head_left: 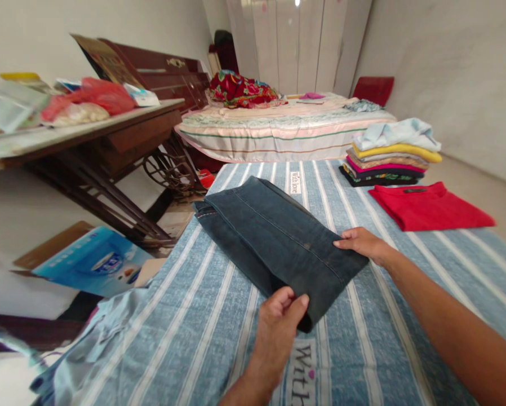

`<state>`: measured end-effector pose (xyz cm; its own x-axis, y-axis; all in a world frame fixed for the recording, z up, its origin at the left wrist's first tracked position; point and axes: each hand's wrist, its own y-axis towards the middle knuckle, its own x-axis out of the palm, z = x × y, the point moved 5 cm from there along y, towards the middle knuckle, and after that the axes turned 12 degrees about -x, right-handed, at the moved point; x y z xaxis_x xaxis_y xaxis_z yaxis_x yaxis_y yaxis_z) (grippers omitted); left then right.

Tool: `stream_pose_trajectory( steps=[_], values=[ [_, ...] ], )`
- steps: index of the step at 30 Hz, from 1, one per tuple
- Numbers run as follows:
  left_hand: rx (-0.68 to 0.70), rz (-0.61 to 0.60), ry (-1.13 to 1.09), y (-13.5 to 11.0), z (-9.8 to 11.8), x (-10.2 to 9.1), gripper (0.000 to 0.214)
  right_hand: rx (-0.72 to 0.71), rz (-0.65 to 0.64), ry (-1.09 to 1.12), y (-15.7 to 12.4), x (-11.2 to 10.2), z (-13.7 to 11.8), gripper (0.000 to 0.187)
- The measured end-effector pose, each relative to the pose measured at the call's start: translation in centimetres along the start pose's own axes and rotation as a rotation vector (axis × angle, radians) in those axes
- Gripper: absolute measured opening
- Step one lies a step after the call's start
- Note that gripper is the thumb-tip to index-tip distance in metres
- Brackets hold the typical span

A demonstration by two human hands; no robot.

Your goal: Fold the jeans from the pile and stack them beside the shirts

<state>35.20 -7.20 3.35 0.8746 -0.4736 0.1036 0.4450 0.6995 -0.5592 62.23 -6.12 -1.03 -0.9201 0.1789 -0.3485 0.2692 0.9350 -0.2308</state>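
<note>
A pair of dark blue jeans (274,225), folded into a long flat bundle, lies slantwise on the blue striped bedsheet (219,293). My left hand (280,313) pinches the near left corner, thumb on top and fingers curled at the edge. On the near right edge, my right hand (360,243) grips the denim between thumb and fingers. The near end is raised slightly off the sheet, while the far end rests on it. What my fingers do beneath the cloth is hidden.
To the right lies a folded red shirt (430,207), with a stack of folded clothes (390,158) behind it. A second bed (278,132) stands beyond. On the left are a treadle sewing table (121,132) and a blue carton (96,262) below.
</note>
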Motion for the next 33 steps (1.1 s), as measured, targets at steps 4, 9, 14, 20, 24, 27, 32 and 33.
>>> stream_pose_trajectory(
  steps=[4, 9, 14, 20, 24, 27, 32, 33],
  values=[
    [-0.045, -0.083, -0.01, -0.7, -0.8, 0.7, 0.025, -0.031, 0.005, -0.046, 0.1, -0.2, -0.3, 0.035],
    [-0.192, -0.026, 0.048, -0.2, -3.5, 0.6, 0.032, -0.062, 0.008, -0.11, 0.4, -0.2, -0.7, 0.034],
    [-0.228, -0.012, 0.069, 0.0, -4.5, 0.6, 0.033, -0.085, 0.033, -0.169, 0.7, -0.2, -0.8, 0.032],
    [-0.282, -0.032, -0.033, -0.7, -4.1, 0.7, 0.032, -0.102, 0.079, -0.184, 0.7, -0.6, -1.0, 0.021],
    [-0.282, -0.044, -0.053, -0.7, -4.6, 0.6, 0.034, -0.112, 0.147, -0.169, 0.5, -0.7, -1.0, 0.017],
    [-0.238, -0.023, -0.036, -0.6, -4.8, 0.5, 0.035, -0.102, 0.189, -0.145, 0.3, -0.6, -0.6, 0.022],
    [-0.186, 0.037, -0.014, -0.7, -4.6, 0.5, 0.033, -0.093, 0.211, -0.137, 0.2, -0.4, -0.3, 0.021],
    [-0.203, 0.029, -0.037, -0.7, -4.5, 0.6, 0.032, -0.094, 0.213, -0.138, 0.1, -0.4, -0.4, 0.021]
  ],
)
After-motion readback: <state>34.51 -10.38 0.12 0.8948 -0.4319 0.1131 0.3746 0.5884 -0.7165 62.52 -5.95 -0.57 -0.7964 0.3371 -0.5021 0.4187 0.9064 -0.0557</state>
